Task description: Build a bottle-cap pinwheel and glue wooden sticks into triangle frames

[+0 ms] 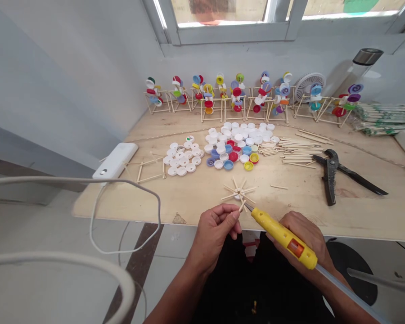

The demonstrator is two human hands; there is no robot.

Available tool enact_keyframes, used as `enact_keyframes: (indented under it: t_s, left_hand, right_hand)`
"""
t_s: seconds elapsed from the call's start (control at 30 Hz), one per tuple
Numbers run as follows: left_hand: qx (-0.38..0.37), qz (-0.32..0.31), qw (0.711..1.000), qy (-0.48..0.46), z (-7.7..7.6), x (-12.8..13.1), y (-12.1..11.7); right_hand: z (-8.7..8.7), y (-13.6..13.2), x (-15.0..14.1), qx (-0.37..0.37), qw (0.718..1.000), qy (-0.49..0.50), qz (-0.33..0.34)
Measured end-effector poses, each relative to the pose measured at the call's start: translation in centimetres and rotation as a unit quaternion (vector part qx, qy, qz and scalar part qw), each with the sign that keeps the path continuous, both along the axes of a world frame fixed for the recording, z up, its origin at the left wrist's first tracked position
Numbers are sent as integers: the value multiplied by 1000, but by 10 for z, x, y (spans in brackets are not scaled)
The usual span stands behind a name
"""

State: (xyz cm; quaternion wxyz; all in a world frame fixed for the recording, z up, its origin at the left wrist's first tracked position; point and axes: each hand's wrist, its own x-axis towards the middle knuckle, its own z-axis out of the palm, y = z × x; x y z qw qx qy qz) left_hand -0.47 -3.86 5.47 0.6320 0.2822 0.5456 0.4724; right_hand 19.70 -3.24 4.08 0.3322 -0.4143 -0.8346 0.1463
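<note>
A yellow hot glue gun [278, 235] is gripped in my right hand [305, 234], a long clear glue stick [344, 288] trailing from its back end. My left hand [219, 229] pinches a short wooden stick [242, 206] between thumb and fingertips. The gun's metal nozzle [249, 207] points left, close beside that stick; whether they touch I cannot tell. Just beyond both hands lies a wheel of wooden spokes [238, 194] set around a white bottle cap. One loose short stick [279, 187] rests on the table to its right.
White caps [182, 161] and coloured caps [232, 156] lie mid-table, beside a pile of sticks [299, 150]. Black pliers [330, 177] are at right. Finished stick-and-cap wheels [236, 96] line the wall. A power strip [116, 159] and looping white cable [158, 202] occupy the left.
</note>
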Motion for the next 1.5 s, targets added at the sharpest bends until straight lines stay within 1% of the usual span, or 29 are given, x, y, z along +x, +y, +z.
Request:
enact_keyframes:
  t_s: [0.2, 0.4, 0.7, 0.9, 1.0, 1.1, 1.2, 1.27, 1.33, 1.4, 1.5]
  left_hand:
    - [3, -2, 1000, -2, -1, 0, 0]
    - [12, -6, 1000, 1, -2, 0, 1]
    - [17, -12, 1000, 9, -4, -1, 1]
    - [18, -12, 1000, 10, -4, -1, 2]
    - [23, -13, 1000, 5, -1, -2, 3]
    - [31, -12, 999, 6, 0, -4, 4]
    - [59, 6, 997, 57, -3, -9, 6]
    - [87, 20, 986, 139, -8, -12, 6]
    - [117, 20, 961, 250, -14, -13, 6]
    - [150, 9, 919, 366, -20, -13, 5]
    - [206, 3, 836, 508, -29, -10, 4]
  right_hand:
    - [2, 1, -1, 2, 1000, 2, -5]
    - [2, 1, 0, 10, 1000, -9, 5]
    - [-1, 3, 3, 6, 1000, -21, -1]
    - [-3, 4, 4, -11, 1000, -26, 14]
    - [1, 5, 2, -22, 999, -15, 20]
    - [8, 5, 3, -38, 999, 6, 13]
    - [17, 6, 7, -52, 998, 30, -37]
    - [21, 5, 12, -54, 994, 39, -88]
    - [21, 5, 16, -55, 990, 43, -121]
    - [20, 4, 17, -64, 989, 46, -127]
    - [14, 1, 17, -88, 988, 47, -118]
